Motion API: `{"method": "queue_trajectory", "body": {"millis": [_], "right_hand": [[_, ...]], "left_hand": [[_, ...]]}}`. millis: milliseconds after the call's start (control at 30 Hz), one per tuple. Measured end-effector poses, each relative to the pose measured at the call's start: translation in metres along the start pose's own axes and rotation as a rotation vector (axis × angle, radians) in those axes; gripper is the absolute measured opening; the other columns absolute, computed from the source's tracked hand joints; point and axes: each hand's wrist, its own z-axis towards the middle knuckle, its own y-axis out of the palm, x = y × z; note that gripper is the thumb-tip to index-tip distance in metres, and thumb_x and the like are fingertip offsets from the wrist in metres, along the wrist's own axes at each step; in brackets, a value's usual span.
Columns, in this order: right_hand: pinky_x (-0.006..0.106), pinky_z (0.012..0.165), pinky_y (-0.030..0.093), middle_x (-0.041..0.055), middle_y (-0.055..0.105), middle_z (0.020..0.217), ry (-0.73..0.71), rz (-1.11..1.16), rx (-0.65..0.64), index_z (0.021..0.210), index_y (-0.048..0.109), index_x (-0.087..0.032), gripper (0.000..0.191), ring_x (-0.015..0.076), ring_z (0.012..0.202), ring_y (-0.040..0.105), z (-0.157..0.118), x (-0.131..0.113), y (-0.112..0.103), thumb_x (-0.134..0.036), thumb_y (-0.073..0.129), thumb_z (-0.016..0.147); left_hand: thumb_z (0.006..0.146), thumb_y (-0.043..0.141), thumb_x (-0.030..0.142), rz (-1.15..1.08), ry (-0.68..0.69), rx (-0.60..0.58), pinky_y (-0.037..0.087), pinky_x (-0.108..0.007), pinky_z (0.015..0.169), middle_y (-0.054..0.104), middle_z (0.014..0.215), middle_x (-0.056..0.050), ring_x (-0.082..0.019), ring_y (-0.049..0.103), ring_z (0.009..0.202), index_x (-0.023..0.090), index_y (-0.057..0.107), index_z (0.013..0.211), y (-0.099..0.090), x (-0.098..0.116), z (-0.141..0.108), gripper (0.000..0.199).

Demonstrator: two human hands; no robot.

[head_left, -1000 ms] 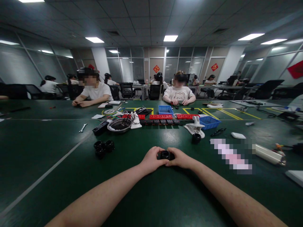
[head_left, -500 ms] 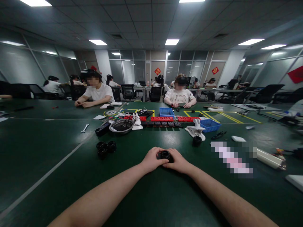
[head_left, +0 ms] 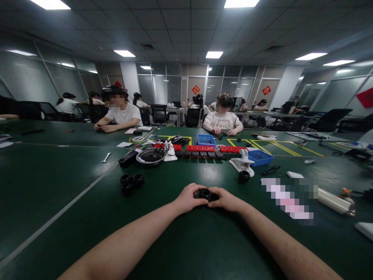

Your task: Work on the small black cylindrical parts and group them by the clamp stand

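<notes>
A black round part [head_left: 205, 193] with a hollow top is between my hands, low over the green table or on it. My left hand [head_left: 188, 199] curls around its left side, with the thumb across the front. On the opposite side, my right hand [head_left: 225, 199] has its index finger and thumb at the part's edge. Dark shadow hides the exact contact of the right fingers. Several similar black round parts [head_left: 127, 188] stand grouped to the left, and another black round part [head_left: 243, 177] is at the right.
Beyond my hands are a metal bowl [head_left: 151, 156], red socket strips [head_left: 201, 148], a white clip stand [head_left: 244, 162] and a blue bin [head_left: 260, 157]. A wrench [head_left: 106, 157] lies left. A cream cylinder [head_left: 335, 201] is at right. Two people sit across the table.
My right hand has shifted slightly right, its finger and thumb opening a little wider around the black part. My left hand keeps its hold. The whole view has shifted slightly.
</notes>
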Motion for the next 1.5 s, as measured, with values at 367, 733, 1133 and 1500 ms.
{"method": "queue_trajectory", "body": {"millis": [367,733,1133,1500], "right_hand": [[0.023,0.054,0.03,0.0019,0.054,0.069,0.191,-0.577,0.317,0.07,0.05,-0.016,0.033,0.0149,0.063,0.047,0.004,-0.006,0.027,-0.045,0.06,0.057],[0.031,0.073,0.036,0.006,0.053,0.096,-0.023,-0.303,0.218,0.1,0.048,-0.017,0.05,0.0203,0.086,0.048,-0.002,-0.008,0.014,-0.041,0.062,0.058],[0.029,0.073,0.039,0.0013,0.055,0.09,0.011,0.012,-0.064,0.094,0.052,-0.015,0.034,0.0173,0.082,0.05,0.001,-0.001,-0.002,-0.02,0.061,0.061],[0.025,0.063,0.038,-0.0002,0.054,0.081,0.035,-0.055,0.01,0.087,0.053,-0.015,0.036,0.0157,0.073,0.049,0.003,0.005,0.003,-0.028,0.066,0.056]], "left_hand": [[0.053,0.067,0.037,0.092,-0.108,0.184,0.037,-0.025,0.062,0.05,0.081,-0.002,-0.016,0.047,0.075,0.017,0.054,0.084,0.015,0.001,-0.001,0.039],[0.057,0.065,0.038,0.051,0.007,0.014,0.038,-0.023,0.061,0.051,0.08,-0.001,-0.014,0.047,0.071,0.019,0.056,0.09,0.001,-0.003,0.003,0.039],[0.061,0.064,0.034,-0.002,0.06,-0.039,0.039,-0.024,0.064,0.051,0.086,-0.002,-0.015,0.048,0.078,0.021,0.055,0.095,-0.002,0.0,0.003,0.038],[0.059,0.064,0.036,0.014,0.045,-0.033,0.037,-0.023,0.062,0.05,0.083,-0.001,-0.014,0.047,0.075,0.021,0.054,0.094,-0.001,-0.002,0.004,0.039]]}}
